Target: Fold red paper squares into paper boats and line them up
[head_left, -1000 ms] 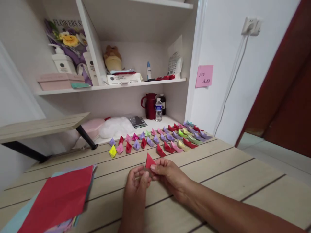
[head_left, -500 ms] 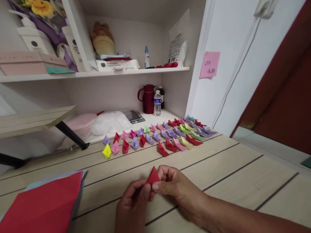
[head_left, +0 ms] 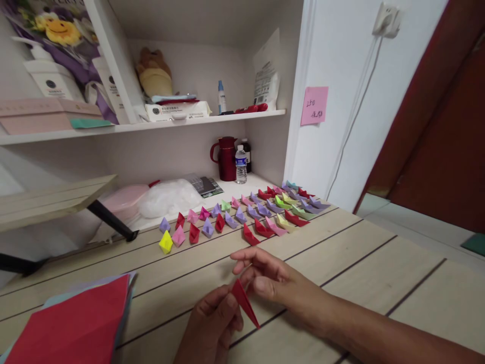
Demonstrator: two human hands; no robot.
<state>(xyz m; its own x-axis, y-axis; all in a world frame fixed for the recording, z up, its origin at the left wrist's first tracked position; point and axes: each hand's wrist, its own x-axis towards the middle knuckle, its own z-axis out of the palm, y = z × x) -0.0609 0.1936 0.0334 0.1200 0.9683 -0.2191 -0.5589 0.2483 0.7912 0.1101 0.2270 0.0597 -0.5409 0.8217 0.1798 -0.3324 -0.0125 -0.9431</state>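
A small folded piece of red paper (head_left: 245, 305) is pinched between the thumb and fingers of my left hand (head_left: 214, 323), above the wooden tabletop (head_left: 326, 323). It is turned so that its narrow, layered edge shows. Just to its right is my right hand (head_left: 273, 280), fingers spread and thumb apart; whether a fingertip touches the paper from behind is unclear. Beyond both hands stand rows of small folded paper boats, among them a yellow one (head_left: 165, 242) at the left end and a red one (head_left: 250, 235) nearest my hands.
At the lower left lies a stack of coloured paper (head_left: 71, 318), red on top. A raised wooden stand (head_left: 56, 197) with black legs is behind it. At the back are a dark red jug (head_left: 227, 162), a water bottle (head_left: 241, 166) and a white plastic bag (head_left: 170, 197).
The red paper has turned from a flat triangle to edge-on, tipping down to the right. My right hand has let go its pinch and spread its fingers. The view has shifted slightly.
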